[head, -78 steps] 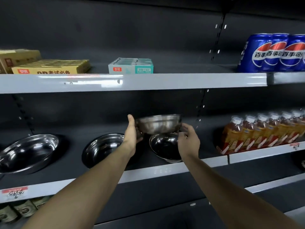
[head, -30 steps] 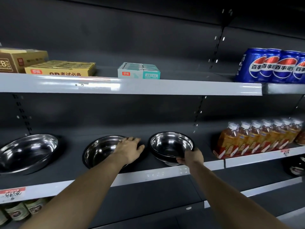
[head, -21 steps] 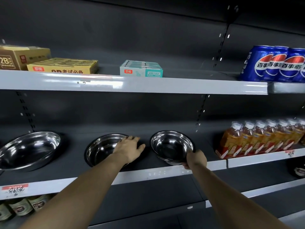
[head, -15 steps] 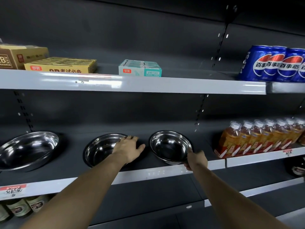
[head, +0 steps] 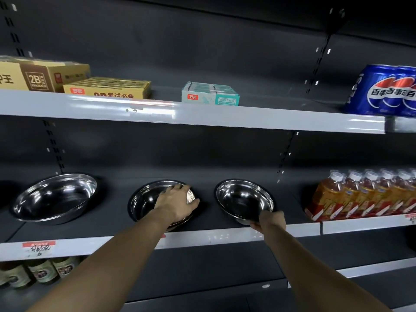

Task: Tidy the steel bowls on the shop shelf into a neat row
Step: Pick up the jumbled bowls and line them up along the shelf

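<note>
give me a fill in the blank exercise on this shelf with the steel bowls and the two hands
1. The number of steel bowls on the middle shelf is ____.
2. The left hand rests on the ____ bowl of the row.
3. The right hand has its grip on the near rim of the right bowl; beyond that bowl to the right stand bottles of ____ drink.
4. The blue cans stand on the shelf ____ the bowls.

Missing words: three; middle; orange; above

"2B" printed on brown cardboard box point(head: 38, 76), upper shelf. Red tag "罗弗" on yellow carton point(head: 108, 90) and on teal-white packet point(head: 210, 96). "百事" on blue Pepsi cans point(head: 386, 91). Handwritten red price tag point(head: 38, 247) illegible.
</note>
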Tool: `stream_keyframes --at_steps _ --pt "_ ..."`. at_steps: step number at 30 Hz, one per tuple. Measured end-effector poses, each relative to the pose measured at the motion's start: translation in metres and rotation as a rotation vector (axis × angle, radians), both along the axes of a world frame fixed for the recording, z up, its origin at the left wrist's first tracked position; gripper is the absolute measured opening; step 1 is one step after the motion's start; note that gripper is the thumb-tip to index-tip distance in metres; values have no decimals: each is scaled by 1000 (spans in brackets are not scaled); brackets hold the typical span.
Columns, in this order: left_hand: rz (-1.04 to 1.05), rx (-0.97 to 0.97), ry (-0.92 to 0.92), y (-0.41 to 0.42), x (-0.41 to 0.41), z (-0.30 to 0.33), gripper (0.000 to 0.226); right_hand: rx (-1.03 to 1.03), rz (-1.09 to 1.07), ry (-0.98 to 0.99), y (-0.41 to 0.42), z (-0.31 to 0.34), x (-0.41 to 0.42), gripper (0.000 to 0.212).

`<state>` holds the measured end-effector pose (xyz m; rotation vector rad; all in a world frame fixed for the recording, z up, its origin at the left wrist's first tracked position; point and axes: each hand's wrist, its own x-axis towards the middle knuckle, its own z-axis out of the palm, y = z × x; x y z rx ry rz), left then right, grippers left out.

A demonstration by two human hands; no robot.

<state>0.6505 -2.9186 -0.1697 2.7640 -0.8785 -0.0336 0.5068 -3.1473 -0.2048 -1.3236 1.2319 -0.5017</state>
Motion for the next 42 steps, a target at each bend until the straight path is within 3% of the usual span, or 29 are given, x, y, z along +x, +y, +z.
stream_keyframes --at_steps 8,14,21,27,42 --pt "58 23 -76 36 15 10 62 -16 -57 -162 22 29 19 41" --pt "142 12 -96 71 26 19 56 -36 69 -309 59 51 52 45" --pt "257 -39 -95 115 31 23 52 -78 292 -314 118 59 75 29" --pt "324 -70 -44 143 34 21 55 -89 415 -246 148 46 78 32" --pt "322 -53 2 157 13 3 51 10 481 -194 169 18 82 36"
